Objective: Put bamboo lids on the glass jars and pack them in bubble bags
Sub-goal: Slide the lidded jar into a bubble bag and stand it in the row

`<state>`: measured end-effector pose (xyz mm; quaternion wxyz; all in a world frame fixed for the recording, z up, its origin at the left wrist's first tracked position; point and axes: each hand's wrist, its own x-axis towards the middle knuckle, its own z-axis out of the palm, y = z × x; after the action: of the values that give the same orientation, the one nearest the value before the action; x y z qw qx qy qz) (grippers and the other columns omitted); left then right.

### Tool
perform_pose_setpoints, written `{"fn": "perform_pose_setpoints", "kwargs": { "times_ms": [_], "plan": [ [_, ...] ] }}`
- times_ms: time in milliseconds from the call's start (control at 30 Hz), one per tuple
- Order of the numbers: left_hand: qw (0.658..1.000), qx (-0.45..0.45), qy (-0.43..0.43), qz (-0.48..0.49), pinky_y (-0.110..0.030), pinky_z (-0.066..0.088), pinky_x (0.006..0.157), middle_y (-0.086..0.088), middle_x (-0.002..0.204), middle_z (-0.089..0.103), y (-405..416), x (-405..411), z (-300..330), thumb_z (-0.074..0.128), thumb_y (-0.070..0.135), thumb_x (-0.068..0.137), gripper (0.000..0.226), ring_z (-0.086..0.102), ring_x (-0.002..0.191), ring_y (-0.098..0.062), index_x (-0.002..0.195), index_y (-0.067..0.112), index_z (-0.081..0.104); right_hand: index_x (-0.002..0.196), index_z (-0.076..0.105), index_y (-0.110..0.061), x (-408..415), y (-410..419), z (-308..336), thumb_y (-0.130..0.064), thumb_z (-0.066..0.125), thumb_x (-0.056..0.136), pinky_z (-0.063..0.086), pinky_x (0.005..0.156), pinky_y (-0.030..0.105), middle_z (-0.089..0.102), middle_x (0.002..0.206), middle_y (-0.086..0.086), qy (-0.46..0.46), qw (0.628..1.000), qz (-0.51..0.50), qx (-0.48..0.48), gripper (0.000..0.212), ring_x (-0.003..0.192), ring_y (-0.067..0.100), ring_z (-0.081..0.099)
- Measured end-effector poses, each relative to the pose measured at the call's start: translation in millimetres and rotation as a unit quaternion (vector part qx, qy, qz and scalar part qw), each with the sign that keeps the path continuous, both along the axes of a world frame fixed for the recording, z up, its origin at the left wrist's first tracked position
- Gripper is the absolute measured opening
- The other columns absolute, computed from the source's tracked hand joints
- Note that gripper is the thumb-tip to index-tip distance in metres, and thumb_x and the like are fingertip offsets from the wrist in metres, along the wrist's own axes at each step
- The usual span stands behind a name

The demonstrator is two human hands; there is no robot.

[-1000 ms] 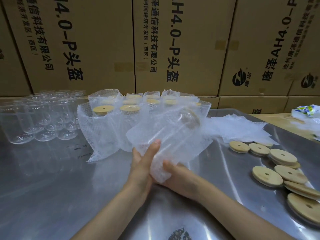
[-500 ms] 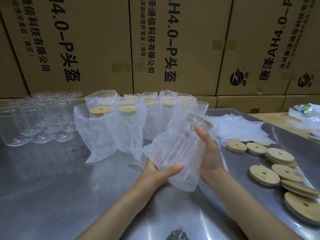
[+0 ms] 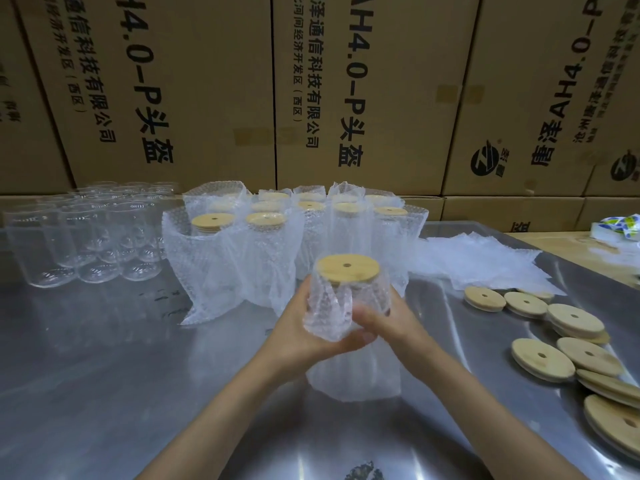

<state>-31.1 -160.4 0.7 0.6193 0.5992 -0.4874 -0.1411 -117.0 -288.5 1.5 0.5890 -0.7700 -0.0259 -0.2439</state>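
Observation:
A glass jar with a round bamboo lid (image 3: 348,267) stands upright inside a clear bubble bag (image 3: 349,372) at the table's middle. My left hand (image 3: 299,332) wraps the bag's left side near the top. My right hand (image 3: 388,322) grips it from the right, fingers crossing the front. Behind it stand several packed jars (image 3: 263,244) in bubble bags, lids showing. Bare empty glass jars (image 3: 86,237) cluster at the back left. Loose bamboo lids (image 3: 542,358) lie at the right.
The steel table (image 3: 104,375) runs under everything. A pile of flat bubble bags (image 3: 478,258) lies at the back right. Cardboard boxes (image 3: 346,98) form a wall behind the table. A white and blue package (image 3: 620,226) sits at the far right.
The bagged jar was tilted and held in the air; it now stands upright with its lid facing up. Both hands have shifted to grip the bag around the jar's upper part.

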Motion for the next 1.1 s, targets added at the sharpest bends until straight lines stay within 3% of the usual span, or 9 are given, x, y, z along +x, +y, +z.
{"fn": "perform_pose_setpoints", "kwargs": {
  "times_ms": [133, 200, 367, 533, 667, 767, 900, 1033, 1100],
  "plan": [
    [0.997, -0.043, 0.046, 0.038, -0.017, 0.052, 0.08, 0.005, 0.114, 0.069, 4, 4, 3, 0.082, 0.024, 0.064, 0.068, 0.066, 0.106, -0.009, 0.125, 0.019, 0.053, 0.142, 0.026, -0.033, 0, -3, -4, -0.083, 0.073, 0.038, 0.039, 0.109, 0.027, 0.044, 0.144, -0.013, 0.06, 0.998, 0.014, -0.016, 0.125, 0.131, 0.0, 0.044],
    [0.995, -0.066, 0.052, 0.058, -0.017, 0.052, 0.081, 0.007, 0.115, 0.068, 6, 5, 4, 0.084, 0.031, 0.062, 0.067, 0.065, 0.106, -0.006, 0.122, 0.025, 0.053, 0.146, 0.018, -0.035, 5, -1, -12, -0.069, 0.083, 0.045, 0.032, 0.113, 0.026, 0.036, 0.148, -0.018, 0.072, 0.995, 0.01, -0.07, 0.124, 0.136, -0.005, 0.035],
    [0.986, -0.105, 0.071, 0.112, -0.011, 0.05, 0.075, 0.008, 0.112, 0.067, 10, 6, 15, 0.074, 0.055, 0.055, 0.064, 0.064, 0.106, -0.004, 0.112, 0.033, 0.058, 0.137, 0.037, -0.033, 21, 8, -37, -0.021, 0.084, 0.069, 0.041, 0.094, 0.01, 0.054, 0.132, -0.021, 0.002, 0.998, -0.018, -0.067, 0.084, 0.125, -0.003, 0.049],
    [0.951, -0.218, 0.115, 0.189, -0.022, 0.045, 0.091, 0.015, 0.112, 0.069, 24, 29, 29, 0.061, 0.065, 0.069, 0.052, 0.062, 0.109, -0.001, 0.111, 0.034, 0.059, 0.121, 0.05, -0.017, 37, 7, -49, -0.021, 0.079, 0.063, 0.046, 0.084, 0.013, 0.065, 0.111, -0.002, -0.017, 0.995, -0.1, 0.003, 0.065, 0.1, -0.002, 0.064],
    [0.914, -0.227, 0.086, 0.325, -0.018, 0.04, 0.092, 0.015, 0.109, 0.061, 23, 46, 4, 0.054, 0.049, 0.083, 0.023, 0.056, 0.103, 0.007, 0.101, 0.036, 0.057, 0.132, 0.045, -0.01, 52, -5, -49, -0.01, 0.084, 0.071, 0.048, 0.083, 0.01, 0.064, 0.119, -0.002, -0.033, 0.982, -0.159, 0.091, 0.072, 0.103, -0.003, 0.063],
    [0.906, -0.162, 0.038, 0.388, -0.011, 0.034, 0.089, 0.01, 0.114, 0.049, 15, 58, -25, 0.052, 0.035, 0.086, 0.022, 0.048, 0.106, 0.003, 0.107, 0.031, 0.05, 0.136, 0.038, -0.022, 69, -15, -49, -0.025, 0.084, 0.072, 0.045, 0.098, 0.021, 0.059, 0.126, -0.009, -0.019, 0.961, -0.253, 0.112, 0.079, 0.113, 0.002, 0.058],
    [0.893, -0.077, -0.012, 0.443, -0.023, 0.026, 0.095, 0.005, 0.12, 0.036, 4, 72, -45, 0.062, 0.012, 0.089, 0.032, 0.038, 0.121, -0.019, 0.118, 0.02, 0.05, 0.153, 0.006, -0.026, 97, -19, -47, -0.049, 0.08, 0.071, 0.025, 0.099, 0.02, 0.031, 0.152, -0.002, 0.022, 0.927, -0.351, 0.13, 0.113, 0.139, 0.017, 0.033],
    [0.849, -0.105, -0.035, 0.516, -0.024, 0.023, 0.097, -0.014, 0.131, 0.032, 9, 83, -40, 0.067, 0.014, 0.078, 0.055, 0.032, 0.119, -0.017, 0.128, 0.004, 0.044, 0.149, 0.011, -0.028, 120, -17, -46, -0.055, 0.077, 0.071, 0.027, 0.097, 0.023, 0.028, 0.155, 0.0, 0.001, 0.906, -0.408, 0.11, 0.106, 0.141, 0.019, 0.032],
    [0.811, -0.131, -0.045, 0.569, -0.033, 0.025, 0.103, -0.027, 0.132, 0.033, 18, 97, -38, 0.071, 0.01, 0.072, 0.065, 0.031, 0.126, -0.033, 0.127, -0.007, 0.04, 0.15, 0.011, -0.028, 126, -17, -46, -0.055, 0.076, 0.072, 0.029, 0.099, 0.024, 0.027, 0.156, 0.0, 0.003, 0.907, -0.413, 0.083, 0.106, 0.141, 0.019, 0.032]
  ]
}}
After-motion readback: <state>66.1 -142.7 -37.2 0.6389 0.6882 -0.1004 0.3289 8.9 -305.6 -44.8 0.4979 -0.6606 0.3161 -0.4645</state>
